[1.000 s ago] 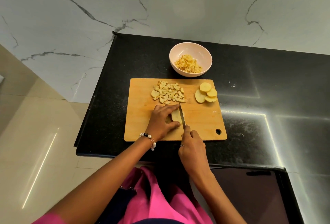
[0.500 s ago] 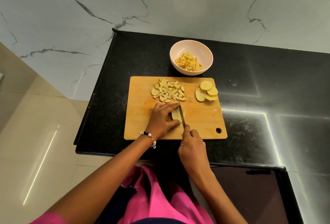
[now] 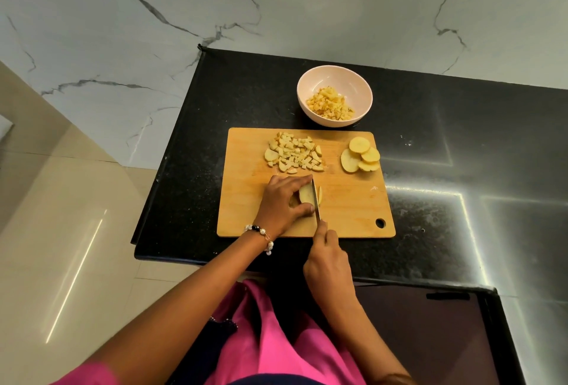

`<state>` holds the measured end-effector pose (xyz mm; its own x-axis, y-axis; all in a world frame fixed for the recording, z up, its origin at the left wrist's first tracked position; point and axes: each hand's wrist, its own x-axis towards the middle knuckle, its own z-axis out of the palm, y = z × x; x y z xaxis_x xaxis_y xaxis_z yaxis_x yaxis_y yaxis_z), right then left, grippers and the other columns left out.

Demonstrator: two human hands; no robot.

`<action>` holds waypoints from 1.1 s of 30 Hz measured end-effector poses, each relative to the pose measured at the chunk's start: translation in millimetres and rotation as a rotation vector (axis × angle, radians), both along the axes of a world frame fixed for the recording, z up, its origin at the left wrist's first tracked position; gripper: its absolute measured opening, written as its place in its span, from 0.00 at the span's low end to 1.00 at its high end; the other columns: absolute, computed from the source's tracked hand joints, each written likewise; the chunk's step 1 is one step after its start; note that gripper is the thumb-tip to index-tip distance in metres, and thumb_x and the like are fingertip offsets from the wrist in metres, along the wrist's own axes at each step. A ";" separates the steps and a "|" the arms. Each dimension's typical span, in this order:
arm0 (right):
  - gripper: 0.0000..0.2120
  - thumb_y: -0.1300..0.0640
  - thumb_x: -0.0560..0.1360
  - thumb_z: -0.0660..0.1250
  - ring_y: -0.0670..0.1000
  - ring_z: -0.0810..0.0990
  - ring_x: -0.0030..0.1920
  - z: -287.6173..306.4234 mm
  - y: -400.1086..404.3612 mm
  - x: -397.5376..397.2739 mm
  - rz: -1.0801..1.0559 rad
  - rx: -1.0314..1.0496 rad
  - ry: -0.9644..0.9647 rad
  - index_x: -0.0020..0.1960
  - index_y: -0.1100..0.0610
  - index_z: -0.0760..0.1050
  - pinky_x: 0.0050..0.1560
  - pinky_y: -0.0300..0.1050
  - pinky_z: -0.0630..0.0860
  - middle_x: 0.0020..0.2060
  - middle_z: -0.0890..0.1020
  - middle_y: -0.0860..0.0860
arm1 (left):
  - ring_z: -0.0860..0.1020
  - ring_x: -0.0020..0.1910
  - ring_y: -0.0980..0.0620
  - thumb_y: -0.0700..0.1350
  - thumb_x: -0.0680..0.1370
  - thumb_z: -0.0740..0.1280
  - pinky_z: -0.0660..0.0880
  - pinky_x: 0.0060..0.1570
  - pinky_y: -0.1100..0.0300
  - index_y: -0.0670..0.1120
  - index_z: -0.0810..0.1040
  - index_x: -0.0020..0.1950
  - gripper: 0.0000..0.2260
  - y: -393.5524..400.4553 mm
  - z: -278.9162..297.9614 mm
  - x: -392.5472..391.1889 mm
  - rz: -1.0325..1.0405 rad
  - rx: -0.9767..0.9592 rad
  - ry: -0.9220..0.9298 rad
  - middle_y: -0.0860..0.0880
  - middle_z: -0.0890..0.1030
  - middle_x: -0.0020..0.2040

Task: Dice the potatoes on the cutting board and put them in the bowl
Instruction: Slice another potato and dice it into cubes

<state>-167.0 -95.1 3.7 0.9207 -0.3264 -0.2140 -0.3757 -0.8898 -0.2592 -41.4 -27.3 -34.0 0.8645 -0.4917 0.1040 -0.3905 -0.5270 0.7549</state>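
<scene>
Left hand (image 3: 284, 200) claws over the potato piece (image 3: 306, 194) mid cutting board (image 3: 246, 200), pinning it for the cut. Knife (image 3: 316, 203) blade sits against it, one slice fallen right. Right hand (image 3: 327, 261) clenches the handle, which it hides. Diced pile (image 3: 293, 154) and slices (image 3: 359, 154) wait behind; bowl (image 3: 362, 89) already part-filled.

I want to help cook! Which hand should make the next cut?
Right. The right hand already grips the knife, blade against the potato piece, while the left hand holds that piece.
</scene>
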 end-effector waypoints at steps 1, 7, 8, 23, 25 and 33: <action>0.26 0.68 0.61 0.58 0.55 0.73 0.20 -3.0 0.5 -5.7 0.023 -0.028 -0.008 0.58 0.73 0.75 0.17 0.43 0.65 0.38 0.78 0.61 | 0.70 0.54 0.50 0.48 0.66 0.76 0.63 0.51 0.65 0.50 0.75 0.65 0.28 0.2 0.5 -0.1 -0.001 0.000 0.003 0.51 0.78 0.61; 0.28 0.72 0.65 0.66 0.64 0.78 0.31 1.0 -6.0 -8.4 -0.023 0.056 -0.010 0.65 0.72 0.69 0.26 0.50 0.70 0.46 0.78 0.64 | 0.71 0.58 0.50 0.47 0.66 0.76 0.66 0.56 0.61 0.49 0.74 0.67 0.29 2.7 1.0 1.0 -0.015 -0.007 0.017 0.50 0.77 0.62; 0.28 0.71 0.69 0.63 0.66 0.78 0.37 2.9 -7.4 -7.1 -0.031 0.097 -0.029 0.69 0.70 0.65 0.33 0.53 0.72 0.51 0.76 0.64 | 0.71 0.58 0.49 0.47 0.66 0.76 0.66 0.57 0.61 0.48 0.73 0.67 0.30 2.4 0.4 1.1 -0.012 -0.002 0.011 0.49 0.77 0.62; 0.27 0.66 0.78 0.51 0.61 0.76 0.54 7.0 -12.8 27.6 0.048 -0.008 0.014 0.75 0.67 0.49 0.49 0.48 0.71 0.63 0.68 0.60 | 0.71 0.56 0.53 0.44 0.65 0.77 0.64 0.57 0.71 0.42 0.78 0.61 0.25 2.6 4.1 2.8 0.044 -0.042 0.104 0.46 0.73 0.57; 0.27 0.67 0.77 0.52 0.61 0.77 0.51 5.9 -11.0 28.0 0.035 -0.008 0.028 0.74 0.68 0.50 0.47 0.48 0.71 0.62 0.69 0.61 | 0.71 0.55 0.52 0.44 0.65 0.77 0.65 0.55 0.71 0.42 0.78 0.61 0.25 1.8 3.5 2.4 0.046 -0.038 0.099 0.46 0.73 0.56; 0.27 0.71 0.60 0.67 0.56 0.75 0.23 -2.5 -7.7 -17.8 0.068 -0.052 -0.010 0.60 0.72 0.73 0.20 0.43 0.63 0.40 0.79 0.60 | 0.68 0.53 0.54 0.44 0.65 0.77 0.65 0.56 0.71 0.41 0.77 0.62 0.27 1.0 3.6 0.0 0.050 -0.051 0.112 0.46 0.71 0.56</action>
<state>-184.9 -102.8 1.2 0.9433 -0.2732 -0.1887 -0.3111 -0.9257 -0.2151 -41.4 -26.3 -30.5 0.8953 -0.4445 0.0293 -0.2768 -0.5035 0.8185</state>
